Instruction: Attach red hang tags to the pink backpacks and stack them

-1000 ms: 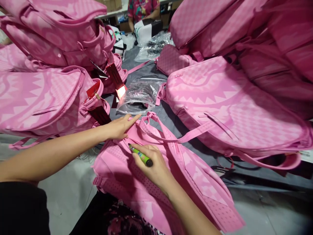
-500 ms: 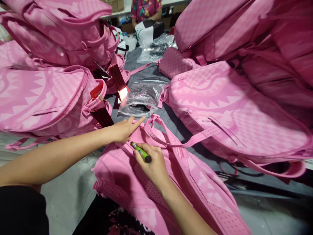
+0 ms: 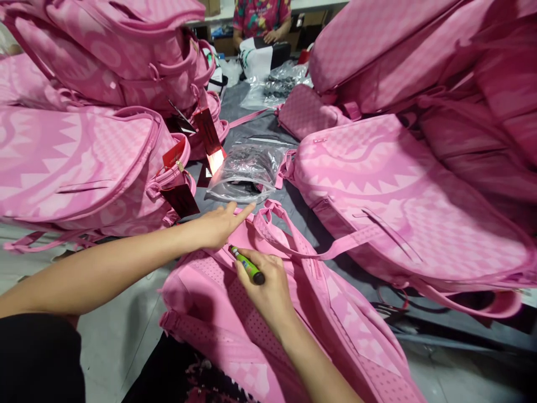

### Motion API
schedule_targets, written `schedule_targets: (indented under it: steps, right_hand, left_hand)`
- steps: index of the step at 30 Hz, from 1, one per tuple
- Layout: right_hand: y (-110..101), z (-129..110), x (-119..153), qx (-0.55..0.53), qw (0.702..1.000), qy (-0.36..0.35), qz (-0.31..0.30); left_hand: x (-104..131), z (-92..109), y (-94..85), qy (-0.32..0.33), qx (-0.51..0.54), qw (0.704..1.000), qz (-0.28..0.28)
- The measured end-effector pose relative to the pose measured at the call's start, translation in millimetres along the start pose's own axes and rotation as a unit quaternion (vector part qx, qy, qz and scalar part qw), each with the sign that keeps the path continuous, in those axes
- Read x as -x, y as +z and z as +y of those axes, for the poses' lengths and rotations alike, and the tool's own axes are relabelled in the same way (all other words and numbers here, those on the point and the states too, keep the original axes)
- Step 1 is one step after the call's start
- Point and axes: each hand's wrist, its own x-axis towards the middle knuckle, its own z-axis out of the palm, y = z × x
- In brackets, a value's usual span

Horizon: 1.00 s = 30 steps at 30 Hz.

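Backpacks (image 3: 113, 61) of pink patterned cloth are heaped at the far left, their soft sides creased and bulging. Nearer on that side, a rounded pink bag (image 3: 84, 162) shows pale zigzag teeth and small checks; a red tag (image 3: 173, 154) and a stiff dark tag (image 3: 180, 200) sit at its right end.

The left hand (image 3: 220, 225) reaches in palm down, its index finger stretched out along the upper edge of the near pink backpack (image 3: 205, 319). Its other fingers are partly hidden, so whether they pinch the cloth cannot be told. Just beyond it, a crinkled clear plastic bag (image 3: 247, 168) rests on the grey table covering (image 3: 302, 212).

The near backpack lies beneath both hands and spreads toward the wearer's lap, with smooth panels, dotted padding and a loose flat strap (image 3: 335, 249) trailing right. The right hand (image 3: 271, 280) comes up from the near right, bent fingers closed around a slim green marker (image 3: 247, 265), whose dark rounded end faces right and whose narrow end is close beside the left hand, over the cloth.

Farther off, a small checked pouch (image 3: 306, 112) is tilted, and a broad pink backpack (image 3: 403, 196) with wavy, toothed print lies to the right.
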Motion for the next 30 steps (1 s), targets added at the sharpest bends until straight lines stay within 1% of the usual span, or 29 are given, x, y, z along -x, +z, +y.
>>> schedule_targets:
  steps: [1, 2, 5, 6, 9, 12, 13, 16, 17, 20, 22, 24, 26, 28, 30]
  right_hand:
    - [0.1, -0.1, -0.8, -0.002, 1.0, 0.0, 0.007]
    - [0.0, 0.0, -1.7, -0.015, 1.0, 0.001, 0.001]
    - [-1.2, 1.0, -4.5, -0.045, 0.998, 0.0, -0.046]
    - [-1.3, 1.6, -5.2, -0.037, 0.998, -0.001, -0.043]
    - [0.4, 4.1, -6.8, -0.021, 1.0, -0.009, -0.004]
    - [3.1, 7.5, -8.2, -0.056, 0.997, 0.002, -0.048]
    - [4.0, 8.7, -8.6, -0.052, 0.997, 0.005, -0.051]
    - [5.9, 11.7, -10.0, -0.037, 0.999, 0.008, -0.019]
    - [5.8, 12.3, -10.7, -0.049, 0.998, 0.014, -0.023]
    - [3.5, 12.8, -13.2, -0.08, 0.994, 0.035, -0.07]
    - [1.5, 12.4, -14.8, -0.08, 0.995, 0.034, -0.056]
    - [0.1, 12.1, -15.7, -0.103, 0.992, 0.05, -0.044]
    - [-1.3, 12.1, -15.5, -0.139, 0.984, 0.082, -0.074]
    - [-3.5, 12.8, -14.1, -0.159, 0.977, 0.106, -0.097]
    - [-6.0, 14.1, -11.7, -0.173, 0.976, 0.104, -0.085]
  left_hand:
    - [-0.1, 0.3, 0.4, -0.003, -0.002, 1.0, -0.002]
    - [-0.3, 0.3, 1.1, -0.005, -0.005, 1.0, -0.001]
    - [-0.6, -0.4, 4.2, 0.002, -0.002, 1.0, 0.013]
    - [-0.8, -0.7, 5.2, 0.005, 0.001, 1.0, 0.017]
    - [-2.0, -1.1, 6.5, 0.0, 0.005, 1.0, 0.016]
    - [-3.2, -0.1, 5.5, -0.002, 0.016, 1.0, 0.02]
    - [-3.4, 0.6, 5.0, 0.0, 0.02, 1.0, 0.02]
    - [-3.5, 2.6, 4.1, -0.006, 0.024, 1.0, 0.013]
    - [-3.3, 2.7, 4.1, -0.007, 0.028, 0.999, 0.012]
    - [-3.7, -3.0, 4.3, 0.003, 0.055, 0.998, 0.025]
    - [-8.5, -14.2, 4.5, 0.019, 0.103, 0.994, 0.026]
    - [-20.8, -30.0, 4.9, 0.031, 0.173, 0.984, 0.037]
    - [-42.1, -45.4, 6.3, 0.022, 0.215, 0.974, 0.071]
    - [-70.5, -56.2, 9.0, -0.002, 0.208, 0.973, 0.103]
    - [-101.5, -61.9, 13.0, -0.005, 0.18, 0.976, 0.12]
